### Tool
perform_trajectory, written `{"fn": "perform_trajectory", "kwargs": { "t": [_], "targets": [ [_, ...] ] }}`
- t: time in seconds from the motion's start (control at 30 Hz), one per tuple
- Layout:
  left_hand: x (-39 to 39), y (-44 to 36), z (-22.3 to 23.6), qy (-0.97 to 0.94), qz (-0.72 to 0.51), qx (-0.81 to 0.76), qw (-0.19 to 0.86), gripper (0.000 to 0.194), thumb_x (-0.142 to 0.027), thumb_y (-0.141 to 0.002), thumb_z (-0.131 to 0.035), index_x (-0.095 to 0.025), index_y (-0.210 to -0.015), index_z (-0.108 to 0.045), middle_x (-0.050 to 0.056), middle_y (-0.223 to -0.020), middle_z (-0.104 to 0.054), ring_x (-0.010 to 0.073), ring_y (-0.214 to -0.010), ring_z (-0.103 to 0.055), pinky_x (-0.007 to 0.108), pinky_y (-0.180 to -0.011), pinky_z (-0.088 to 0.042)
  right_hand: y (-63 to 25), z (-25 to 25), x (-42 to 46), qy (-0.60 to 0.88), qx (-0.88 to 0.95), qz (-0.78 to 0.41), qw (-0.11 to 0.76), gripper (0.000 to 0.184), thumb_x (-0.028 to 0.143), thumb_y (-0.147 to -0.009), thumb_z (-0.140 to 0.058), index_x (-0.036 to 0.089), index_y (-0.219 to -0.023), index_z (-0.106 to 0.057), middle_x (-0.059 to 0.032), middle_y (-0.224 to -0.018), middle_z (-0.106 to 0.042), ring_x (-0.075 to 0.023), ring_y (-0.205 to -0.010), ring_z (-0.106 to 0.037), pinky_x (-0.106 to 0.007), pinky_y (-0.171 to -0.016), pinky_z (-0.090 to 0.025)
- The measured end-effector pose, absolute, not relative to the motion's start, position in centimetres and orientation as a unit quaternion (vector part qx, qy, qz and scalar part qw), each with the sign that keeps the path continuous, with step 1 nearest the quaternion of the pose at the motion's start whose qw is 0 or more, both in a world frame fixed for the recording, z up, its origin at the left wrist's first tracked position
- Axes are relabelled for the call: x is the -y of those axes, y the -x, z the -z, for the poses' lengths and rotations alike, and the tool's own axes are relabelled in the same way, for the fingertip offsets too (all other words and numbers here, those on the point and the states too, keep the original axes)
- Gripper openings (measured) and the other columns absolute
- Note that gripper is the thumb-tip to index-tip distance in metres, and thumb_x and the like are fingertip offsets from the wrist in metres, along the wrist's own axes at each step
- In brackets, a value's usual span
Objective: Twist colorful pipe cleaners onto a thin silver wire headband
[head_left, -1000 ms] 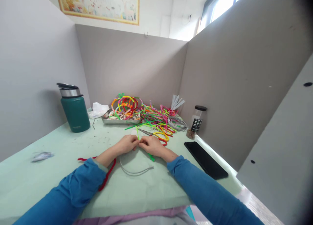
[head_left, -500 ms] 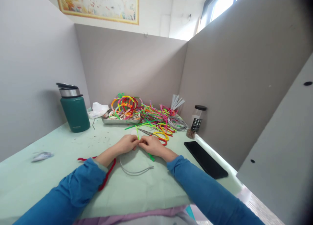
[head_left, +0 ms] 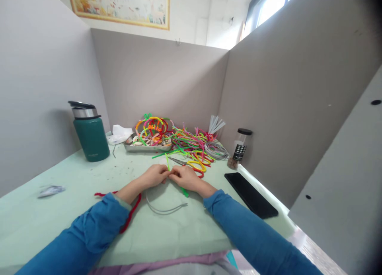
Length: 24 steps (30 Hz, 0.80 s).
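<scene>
Fingertips of my left hand [head_left: 155, 174] and my right hand [head_left: 185, 177] meet over the middle of the table, pinched together. Between them they hold a yellow-green pipe cleaner [head_left: 167, 160], whose end sticks up past the fingers. A darker green end [head_left: 185, 192] shows below my right hand; whether it is the same piece is hidden. Under my left hand a bent grey wire [head_left: 167, 212] curves out across the table. A red pipe cleaner [head_left: 131, 215] lies partly beneath my left forearm. Just beyond my right hand are scissors [head_left: 178, 161] with yellow handles.
A metal tray [head_left: 146, 149] holds wooden pieces and pipe-cleaner rings. Beside it lie a heap of coloured pipe cleaners [head_left: 191, 139] and a grey wire coil [head_left: 216, 151]. A green bottle [head_left: 91, 137] stands left; a jar [head_left: 239, 149] and a black phone [head_left: 250, 194] are right.
</scene>
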<state>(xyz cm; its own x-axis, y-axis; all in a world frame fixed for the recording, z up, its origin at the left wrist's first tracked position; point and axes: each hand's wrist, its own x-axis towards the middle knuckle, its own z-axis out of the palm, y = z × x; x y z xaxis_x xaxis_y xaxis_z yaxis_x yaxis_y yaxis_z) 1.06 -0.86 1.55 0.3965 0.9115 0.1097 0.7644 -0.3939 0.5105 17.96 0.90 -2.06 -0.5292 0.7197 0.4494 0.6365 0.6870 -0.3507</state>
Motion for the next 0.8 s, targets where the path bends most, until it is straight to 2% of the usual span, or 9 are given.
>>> {"fn": "perform_trajectory", "kwargs": {
  "t": [0.23,0.8],
  "targets": [
    [1.00,-1.15,-1.69,-0.809,-0.189,-0.520,0.201,0.038,-0.046,-0.078,-0.035,-0.017,-0.059,-0.050,-0.002,-0.049,-0.050,0.0097,-0.045,-0.042,0.021,-0.048,-0.029,-17.92,2.05,-0.89,0.391,0.870,-0.078,0.288,0.019,0.034,-0.080,-0.050,0.018,-0.080,-0.060,0.0012,-0.068,-0.062,-0.0102,-0.062,-0.052,-0.021,-0.055,-0.028],
    [1.22,-1.26,-1.93,-0.806,-0.194,-0.522,0.199,0.038,-0.047,-0.078,-0.036,-0.018,-0.058,-0.050,-0.001,-0.052,-0.052,0.0106,-0.048,-0.043,0.021,-0.051,-0.030,-17.95,1.85,-0.68,0.397,0.868,-0.083,0.286,0.017,0.032,-0.080,-0.050,0.018,-0.081,-0.060,0.0013,-0.069,-0.062,-0.0104,-0.062,-0.052,-0.021,-0.055,-0.028]
  ]
}}
